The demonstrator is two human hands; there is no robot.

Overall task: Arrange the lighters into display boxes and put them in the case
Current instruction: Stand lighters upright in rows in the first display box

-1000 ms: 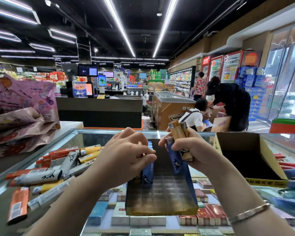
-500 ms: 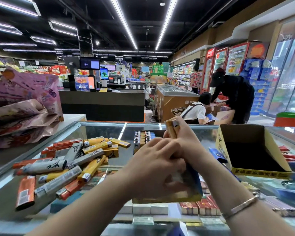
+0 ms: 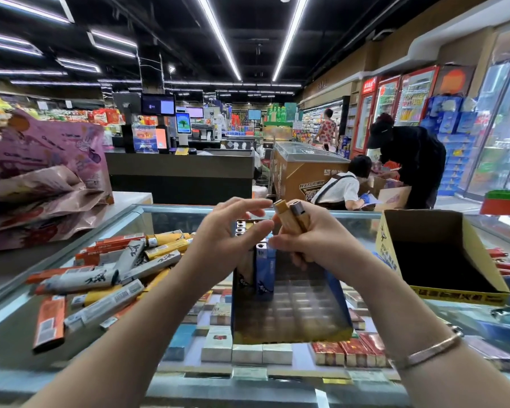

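Head view: right hand (image 3: 312, 245) grips two lighters (image 3: 293, 219), left hand (image 3: 227, 242) loose-fingered, lighter pile (image 3: 106, 272) beside display box (image 3: 292, 307).

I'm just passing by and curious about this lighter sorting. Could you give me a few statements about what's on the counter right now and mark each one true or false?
1. The right hand grips yellow lighters. True.
2. The left hand grips an orange lighter. False: its fingers are spread and hold nothing.
3. A blue lighter stands upright in the display box. True.
4. The display box is full. False: most of its slots in view are unfilled.
5. Loose lighters lie in a heap left of the display box. True.
6. The yellow carton on the right holds rows of lighters. False: none show inside it.
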